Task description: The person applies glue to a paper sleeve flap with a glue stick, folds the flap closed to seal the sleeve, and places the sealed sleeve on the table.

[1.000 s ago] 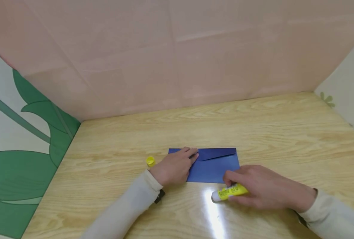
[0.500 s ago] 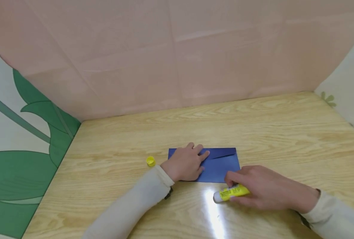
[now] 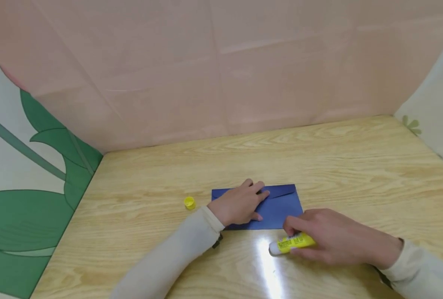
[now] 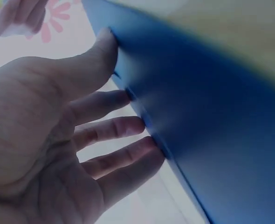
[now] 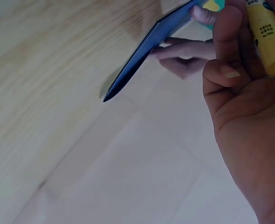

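A blue envelope point(image 3: 279, 211) lies on the table with its flap point(image 3: 281, 191) folded down along the far edge. My left hand point(image 3: 238, 203) rests across it, fingers spread and tips on the flap; the left wrist view shows the fingertips point(image 4: 154, 151) right against the blue paper point(image 4: 212, 112). Near the envelope's front right corner, my right hand point(image 3: 330, 236) grips a yellow glue stick point(image 3: 296, 242), its white end pointing left. The right wrist view has the glue stick point(image 5: 266, 35) between thumb and fingers, partly hidden.
A small yellow cap point(image 3: 189, 202) stands on the table left of the envelope. The wooden table point(image 3: 143, 182) meets a pinkish covering point(image 3: 221, 74) at the back. A panel with green leaf shapes point(image 3: 15, 216) borders the left side.
My left hand has slid rightward along the envelope's flap, and its fingers have spread apart. My right hand, still holding the glue stick, has shifted slightly right.
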The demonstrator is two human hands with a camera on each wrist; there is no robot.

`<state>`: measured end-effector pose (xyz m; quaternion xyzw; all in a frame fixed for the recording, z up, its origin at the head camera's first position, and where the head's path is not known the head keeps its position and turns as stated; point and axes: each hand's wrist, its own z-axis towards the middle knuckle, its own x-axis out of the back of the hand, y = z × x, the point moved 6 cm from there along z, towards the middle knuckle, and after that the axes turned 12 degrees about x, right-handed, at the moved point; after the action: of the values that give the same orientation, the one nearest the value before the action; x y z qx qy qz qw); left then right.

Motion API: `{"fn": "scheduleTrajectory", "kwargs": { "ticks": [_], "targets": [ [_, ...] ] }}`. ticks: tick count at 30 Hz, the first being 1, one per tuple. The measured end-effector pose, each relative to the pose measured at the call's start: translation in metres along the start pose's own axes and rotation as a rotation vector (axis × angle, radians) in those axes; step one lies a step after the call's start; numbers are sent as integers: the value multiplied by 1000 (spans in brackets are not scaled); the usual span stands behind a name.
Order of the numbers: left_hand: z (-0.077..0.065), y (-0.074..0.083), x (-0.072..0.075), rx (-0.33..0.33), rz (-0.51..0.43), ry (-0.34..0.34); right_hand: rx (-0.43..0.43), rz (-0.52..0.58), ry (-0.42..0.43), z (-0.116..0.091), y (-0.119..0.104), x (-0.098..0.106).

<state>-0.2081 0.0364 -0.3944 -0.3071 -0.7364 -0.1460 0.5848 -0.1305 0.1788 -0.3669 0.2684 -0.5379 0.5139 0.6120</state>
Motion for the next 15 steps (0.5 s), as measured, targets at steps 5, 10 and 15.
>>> {"fn": "scheduleTrajectory", "kwargs": {
  "ticks": [5, 10, 15],
  "targets": [
    [12, 7, 6, 16, 75, -31, 21, -18, 19, -2, -3, 1],
    [22, 14, 14, 47, 152, -96, -10, 1, 7, -4, -2, 3],
    [27, 15, 17, 90, 161, -186, -40, 39, -19, -6, 0, 4]
  ]
}}
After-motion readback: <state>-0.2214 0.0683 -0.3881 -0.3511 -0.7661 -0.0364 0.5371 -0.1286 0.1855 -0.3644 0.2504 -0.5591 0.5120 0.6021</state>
